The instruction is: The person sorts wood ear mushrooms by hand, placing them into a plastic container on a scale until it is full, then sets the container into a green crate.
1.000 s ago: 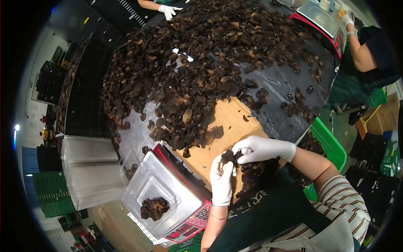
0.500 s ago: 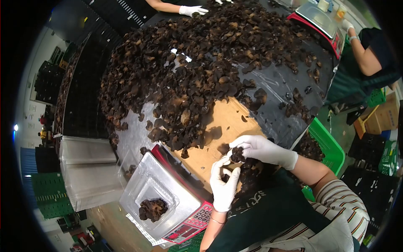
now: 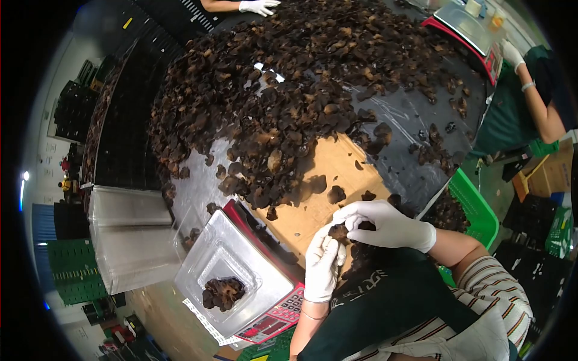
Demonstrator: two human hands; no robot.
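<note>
My left hand [image 3: 321,268], in a white glove, is closed with its fingertips at a small dark brown wood ear mushroom [image 3: 338,233]. My gloved right hand [image 3: 388,225] pinches the same piece from the other side. Both hands are above the near edge of a cardboard sheet [image 3: 343,162], with more dark pieces partly hidden beneath them. Left of my hands, a red and silver scale [image 3: 265,274] carries a clear plastic tray [image 3: 208,265]. In that tray lies a clump of wood ear mushrooms [image 3: 224,293].
A large heap of wood ear mushrooms [image 3: 253,102] covers much of the table. Clear plastic trays [image 3: 129,240] are stacked at left; a green crate [image 3: 475,207] is at right. Co-workers' gloved hands [image 3: 259,7] show at the far side and near a second scale [image 3: 463,30].
My left fingers have closed in around the piece, where a gap showed between thumb and fingers before. The view has shifted slightly. A co-worker's hand at the far side has moved left.
</note>
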